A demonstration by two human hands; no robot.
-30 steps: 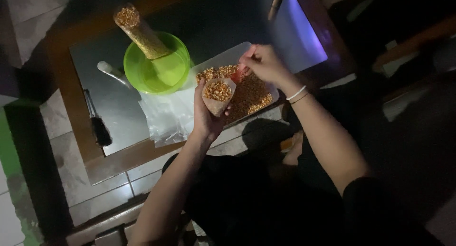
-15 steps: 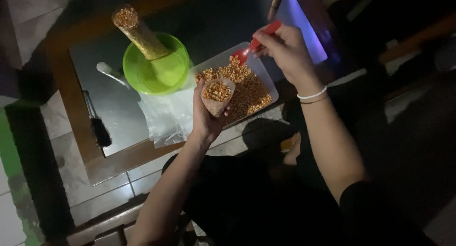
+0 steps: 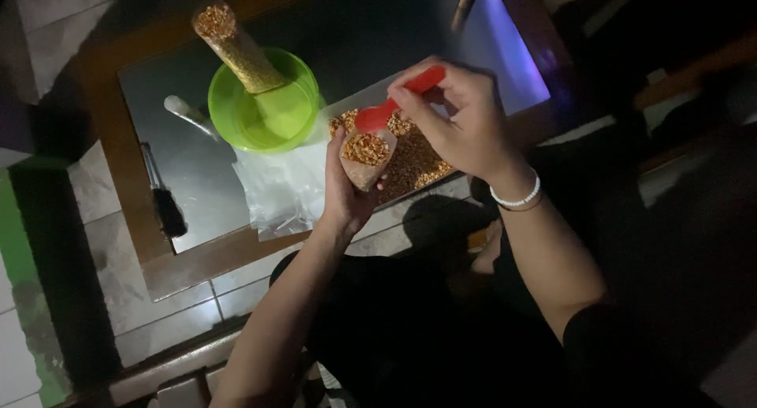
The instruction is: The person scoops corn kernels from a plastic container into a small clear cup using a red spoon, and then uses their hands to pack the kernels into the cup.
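Note:
My left hand (image 3: pixel 344 195) holds a small clear plastic bag (image 3: pixel 366 160) upright, its open mouth full of golden-brown crumbly snack. My right hand (image 3: pixel 465 120), with a white bead bracelet at the wrist, grips a red plastic spoon (image 3: pixel 394 104) whose bowl sits right over the bag's mouth. Just behind the bag lies a flat tray (image 3: pixel 418 160) spread with the same snack.
A green bowl (image 3: pixel 268 112) at the left holds a tall filled bag (image 3: pixel 236 49) standing tilted in it. Clear plastic bags (image 3: pixel 280 187) lie flat on the dark glass table (image 3: pixel 181 171). A dark-handled tool (image 3: pixel 162 199) and a pale utensil (image 3: pixel 188 112) rest at the left. A lit screen (image 3: pixel 505 57) glows at the back right.
My right hand lifted the red spoon off to the back right, then brought it back down over the mouth of the bag. The left hand kept the bag still.

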